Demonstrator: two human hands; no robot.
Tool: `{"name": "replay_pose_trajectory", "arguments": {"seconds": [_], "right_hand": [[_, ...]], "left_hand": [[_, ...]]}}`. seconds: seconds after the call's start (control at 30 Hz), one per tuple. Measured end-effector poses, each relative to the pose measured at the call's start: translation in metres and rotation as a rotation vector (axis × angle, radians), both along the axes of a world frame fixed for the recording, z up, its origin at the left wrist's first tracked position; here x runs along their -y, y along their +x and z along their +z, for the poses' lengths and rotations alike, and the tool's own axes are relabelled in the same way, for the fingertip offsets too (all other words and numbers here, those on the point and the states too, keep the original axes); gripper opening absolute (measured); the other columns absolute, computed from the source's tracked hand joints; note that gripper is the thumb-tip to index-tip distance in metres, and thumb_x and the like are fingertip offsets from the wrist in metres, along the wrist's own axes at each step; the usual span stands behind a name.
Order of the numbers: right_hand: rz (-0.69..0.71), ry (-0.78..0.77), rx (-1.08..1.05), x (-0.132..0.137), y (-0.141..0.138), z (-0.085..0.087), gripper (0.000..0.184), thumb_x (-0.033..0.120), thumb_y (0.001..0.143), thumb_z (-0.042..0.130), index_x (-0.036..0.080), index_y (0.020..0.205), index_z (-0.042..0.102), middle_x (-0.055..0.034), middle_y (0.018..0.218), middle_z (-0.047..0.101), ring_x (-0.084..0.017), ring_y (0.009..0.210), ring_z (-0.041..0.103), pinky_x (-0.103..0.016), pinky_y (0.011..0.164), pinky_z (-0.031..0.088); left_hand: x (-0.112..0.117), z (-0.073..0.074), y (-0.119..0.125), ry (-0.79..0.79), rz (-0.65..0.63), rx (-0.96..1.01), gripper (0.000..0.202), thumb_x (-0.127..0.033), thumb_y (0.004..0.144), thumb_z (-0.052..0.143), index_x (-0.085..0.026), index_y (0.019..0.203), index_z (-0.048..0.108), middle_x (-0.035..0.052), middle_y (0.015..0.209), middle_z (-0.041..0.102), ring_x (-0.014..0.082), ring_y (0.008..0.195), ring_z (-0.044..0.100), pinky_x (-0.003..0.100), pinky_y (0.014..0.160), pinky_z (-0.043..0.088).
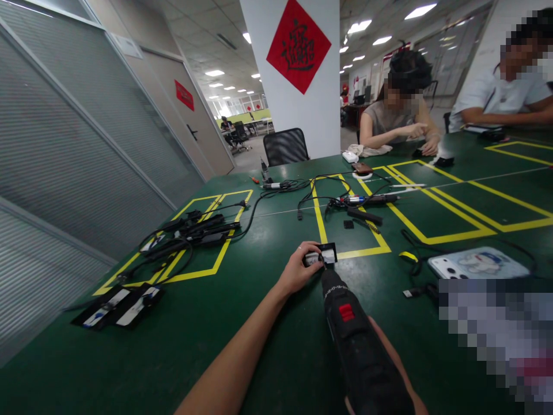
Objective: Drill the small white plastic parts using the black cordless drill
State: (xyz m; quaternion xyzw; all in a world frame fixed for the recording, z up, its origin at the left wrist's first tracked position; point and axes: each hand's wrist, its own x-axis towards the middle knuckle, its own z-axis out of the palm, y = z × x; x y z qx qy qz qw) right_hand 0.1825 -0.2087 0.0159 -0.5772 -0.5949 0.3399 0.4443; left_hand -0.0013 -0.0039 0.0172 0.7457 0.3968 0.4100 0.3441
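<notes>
A black power drill (356, 340) with a red switch points away from me. My right hand (391, 349) is closed around it, largely hidden beneath its body. The drill's bit reaches a small black rectangular piece (330, 254) with a pale inner face; whether the tip touches a screw is too small to tell. My left hand (299, 268) grips this piece from its left side, fingers curled over the near part, against the green table.
Black cables and tools (203, 230) lie at the left, with two flat black pieces (116, 308) nearer me. A pen-like tool (371, 199) lies beyond my hands. A phone (479, 263) rests at right. Two people sit across the green table (259, 230), marked with yellow tape.
</notes>
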Motion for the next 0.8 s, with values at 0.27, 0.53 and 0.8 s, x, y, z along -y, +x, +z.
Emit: {"name": "replay_pose_trajectory", "arguments": {"seconds": [0.27, 0.53, 0.8], "right_hand": [[0.052, -0.067, 0.054, -0.002, 0.004, 0.0, 0.072, 0.016, 0.078, 0.058, 0.022, 0.142, 0.027, -0.0061, 0.108, 0.068, -0.028, 0.112, 0.056, -0.038, 0.091, 0.05], [0.033, -0.01, 0.147, -0.005, 0.004, 0.009, 0.074, 0.017, 0.078, 0.058, 0.024, 0.143, 0.023, -0.0056, 0.104, 0.069, -0.027, 0.113, 0.056, -0.037, 0.092, 0.049], [0.006, 0.001, 0.162, -0.01, 0.004, -0.001, 0.075, 0.016, 0.073, 0.062, 0.025, 0.14, 0.031, -0.005, 0.101, 0.07, -0.029, 0.115, 0.054, -0.038, 0.094, 0.048]], "left_hand": [[0.0, -0.001, 0.0, -0.003, 0.003, -0.01, 0.022, -0.012, 0.075, 0.061, -0.019, 0.095, 0.058, 0.0083, 0.118, 0.053, 0.0217, 0.111, 0.052, 0.036, 0.096, 0.039], [0.0, 0.0, 0.0, 0.001, 0.008, -0.014, 0.02, -0.014, 0.075, 0.061, -0.019, 0.094, 0.059, 0.0087, 0.117, 0.054, 0.0218, 0.11, 0.052, 0.036, 0.095, 0.04], [-0.001, 0.001, 0.0, 0.004, -0.004, -0.02, 0.02, -0.014, 0.076, 0.061, -0.019, 0.095, 0.058, 0.0084, 0.118, 0.053, 0.0211, 0.111, 0.052, 0.035, 0.095, 0.04]]}}
